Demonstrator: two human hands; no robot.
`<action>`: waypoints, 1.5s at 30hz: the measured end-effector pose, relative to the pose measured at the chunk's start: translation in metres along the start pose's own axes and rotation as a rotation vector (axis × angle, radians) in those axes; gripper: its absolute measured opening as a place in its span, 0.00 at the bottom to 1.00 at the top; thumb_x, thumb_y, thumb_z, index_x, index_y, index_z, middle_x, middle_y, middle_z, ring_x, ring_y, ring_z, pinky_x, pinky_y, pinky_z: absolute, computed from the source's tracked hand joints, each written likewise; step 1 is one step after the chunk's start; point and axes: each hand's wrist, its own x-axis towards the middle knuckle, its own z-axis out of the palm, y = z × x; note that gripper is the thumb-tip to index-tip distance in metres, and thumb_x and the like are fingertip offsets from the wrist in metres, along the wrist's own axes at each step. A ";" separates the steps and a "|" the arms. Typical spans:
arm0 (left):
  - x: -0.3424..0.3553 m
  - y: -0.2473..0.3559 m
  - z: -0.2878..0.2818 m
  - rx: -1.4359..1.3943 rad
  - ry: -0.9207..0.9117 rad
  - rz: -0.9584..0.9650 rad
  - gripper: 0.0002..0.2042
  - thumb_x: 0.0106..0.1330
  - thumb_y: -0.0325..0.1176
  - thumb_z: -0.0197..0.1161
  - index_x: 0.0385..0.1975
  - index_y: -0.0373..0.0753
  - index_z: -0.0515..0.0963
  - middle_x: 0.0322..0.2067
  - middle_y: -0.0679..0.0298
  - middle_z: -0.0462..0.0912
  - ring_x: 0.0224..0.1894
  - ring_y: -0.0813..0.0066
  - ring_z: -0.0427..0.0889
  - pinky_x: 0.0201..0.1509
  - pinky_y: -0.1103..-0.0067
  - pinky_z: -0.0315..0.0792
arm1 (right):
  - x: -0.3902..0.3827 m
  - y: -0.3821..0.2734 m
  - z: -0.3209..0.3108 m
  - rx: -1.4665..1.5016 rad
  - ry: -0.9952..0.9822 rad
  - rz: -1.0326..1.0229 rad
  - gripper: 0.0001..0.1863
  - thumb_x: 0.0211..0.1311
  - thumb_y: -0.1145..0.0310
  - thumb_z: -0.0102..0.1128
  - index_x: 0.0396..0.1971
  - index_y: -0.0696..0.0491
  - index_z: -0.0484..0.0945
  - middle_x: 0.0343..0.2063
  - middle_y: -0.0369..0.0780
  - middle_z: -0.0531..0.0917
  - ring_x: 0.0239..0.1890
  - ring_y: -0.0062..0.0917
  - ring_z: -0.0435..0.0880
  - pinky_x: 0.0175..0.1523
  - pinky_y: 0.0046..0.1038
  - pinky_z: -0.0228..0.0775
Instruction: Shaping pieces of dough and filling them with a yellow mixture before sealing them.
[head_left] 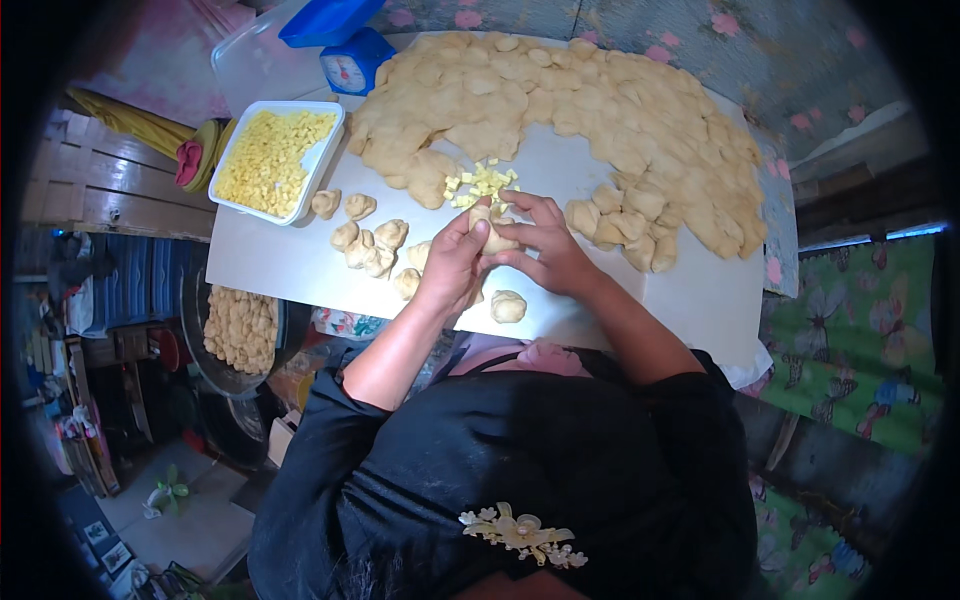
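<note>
White and flat, the broad table [300, 266] spreads in front of us. Along its far edge, and down toward its right edge, we see a wide layer of overlapping pale tan dough pieces [560, 95]. Below its left corner stands a dark round pan [293, 335] heaped with tan dough lumps [240, 328]. By the table's left edge we have a white rectangular plastic container [318, 165] holding many small yellow cubes [268, 155]. Near the left end of the far edge is a blue scale [362, 62] with a round white dial.

Close to the middle of the near edge, our left hand [459, 255] grasps 1 piece of pale dough [487, 232], its thumb on top. Our right hand [538, 245] pinches the same piece from the other side, fingers bent. That piece is held between our 2 hands, over the table. Nearer the near edge sits 1 rounded dough lump [508, 306]. Just beyond our fingertips lies a loose pile of pale yellow cubes [484, 182].
</note>
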 end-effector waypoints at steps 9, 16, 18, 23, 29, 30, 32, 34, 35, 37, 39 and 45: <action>0.001 -0.037 0.046 0.733 -0.037 0.254 0.40 0.61 0.46 0.60 0.67 0.42 0.42 0.59 0.53 0.58 0.55 0.63 0.67 0.56 0.74 0.65 | -0.027 -0.005 -0.041 0.544 0.032 0.453 0.09 0.55 0.68 0.59 0.31 0.54 0.69 0.38 0.43 0.78 0.31 0.32 0.77 0.36 0.28 0.69; 0.001 -0.082 0.064 1.344 -0.105 0.521 0.19 0.51 0.31 0.58 0.45 0.36 0.73 0.41 0.54 0.73 0.48 0.56 0.69 0.52 0.66 0.62 | -0.038 0.027 -0.111 -0.656 0.076 0.212 0.12 0.56 0.68 0.54 0.41 0.53 0.72 0.33 0.45 0.79 0.36 0.39 0.78 0.41 0.36 0.68; -0.002 -0.103 0.077 1.593 -0.015 0.585 0.19 0.50 0.32 0.58 0.45 0.36 0.74 0.43 0.54 0.72 0.50 0.58 0.67 0.54 0.65 0.58 | -0.047 0.045 -0.134 -0.932 0.133 0.070 0.14 0.54 0.69 0.55 0.42 0.52 0.73 0.35 0.45 0.79 0.37 0.39 0.78 0.44 0.38 0.68; -0.009 -0.099 0.078 1.758 -0.126 0.408 0.23 0.57 0.36 0.59 0.53 0.37 0.67 0.49 0.52 0.68 0.52 0.63 0.65 0.56 0.60 0.54 | -0.042 0.034 -0.138 -0.304 0.000 0.377 0.13 0.52 0.70 0.58 0.39 0.53 0.73 0.33 0.43 0.78 0.38 0.35 0.78 0.45 0.33 0.69; -0.014 -0.071 0.075 -0.097 0.147 0.132 0.16 0.67 0.32 0.51 0.53 0.35 0.66 0.37 0.59 0.77 0.41 0.69 0.77 0.42 0.75 0.76 | -0.002 -0.003 -0.078 0.250 -0.206 0.373 0.13 0.54 0.68 0.59 0.40 0.54 0.73 0.34 0.43 0.78 0.40 0.37 0.78 0.45 0.31 0.70; -0.015 -0.068 0.066 -0.034 0.225 0.161 0.16 0.68 0.27 0.46 0.54 0.34 0.65 0.39 0.57 0.76 0.37 0.71 0.80 0.38 0.77 0.78 | 0.007 0.007 -0.066 0.253 -0.209 0.367 0.13 0.54 0.68 0.59 0.40 0.54 0.73 0.34 0.43 0.78 0.40 0.37 0.78 0.45 0.31 0.70; -0.020 -0.061 0.055 -0.014 0.240 0.186 0.17 0.66 0.24 0.46 0.55 0.34 0.64 0.39 0.56 0.76 0.38 0.71 0.79 0.41 0.76 0.78 | 0.016 0.047 -0.033 -0.177 -0.207 0.264 0.14 0.53 0.67 0.60 0.40 0.53 0.75 0.37 0.44 0.79 0.41 0.37 0.78 0.46 0.33 0.69; -0.024 -0.051 0.042 -0.092 0.257 0.203 0.23 0.58 0.16 0.44 0.56 0.34 0.63 0.41 0.54 0.75 0.42 0.69 0.78 0.48 0.74 0.75 | 0.024 0.066 -0.008 -0.270 -0.198 0.255 0.14 0.53 0.68 0.59 0.40 0.53 0.75 0.38 0.44 0.79 0.41 0.38 0.78 0.47 0.34 0.69; -0.023 -0.047 0.041 -0.088 0.255 0.204 0.23 0.58 0.16 0.44 0.56 0.34 0.63 0.41 0.54 0.75 0.42 0.69 0.78 0.48 0.74 0.75 | 0.028 0.074 0.000 -0.367 -0.192 0.247 0.13 0.53 0.68 0.59 0.40 0.52 0.76 0.39 0.44 0.79 0.41 0.39 0.77 0.48 0.35 0.69; -0.028 -0.040 0.049 0.014 0.389 0.342 0.27 0.53 0.12 0.45 0.57 0.31 0.62 0.40 0.56 0.76 0.42 0.71 0.78 0.50 0.78 0.73 | 0.030 0.078 0.003 -0.339 -0.187 0.254 0.13 0.52 0.69 0.59 0.39 0.53 0.76 0.37 0.43 0.80 0.40 0.36 0.78 0.47 0.33 0.69; -0.026 -0.039 0.034 0.005 0.367 0.343 0.28 0.53 0.11 0.46 0.59 0.31 0.60 0.41 0.55 0.76 0.43 0.71 0.78 0.50 0.77 0.73 | 0.030 0.075 0.007 -0.312 -0.179 0.263 0.12 0.52 0.70 0.60 0.39 0.53 0.77 0.35 0.41 0.81 0.39 0.34 0.79 0.47 0.31 0.70; -0.023 -0.031 0.017 -0.160 0.216 0.239 0.26 0.58 0.14 0.49 0.60 0.33 0.59 0.44 0.52 0.76 0.45 0.70 0.78 0.47 0.80 0.76 | 0.008 0.002 -0.008 0.511 -0.135 0.418 0.10 0.51 0.73 0.64 0.36 0.54 0.80 0.30 0.38 0.82 0.35 0.21 0.78 0.44 0.22 0.69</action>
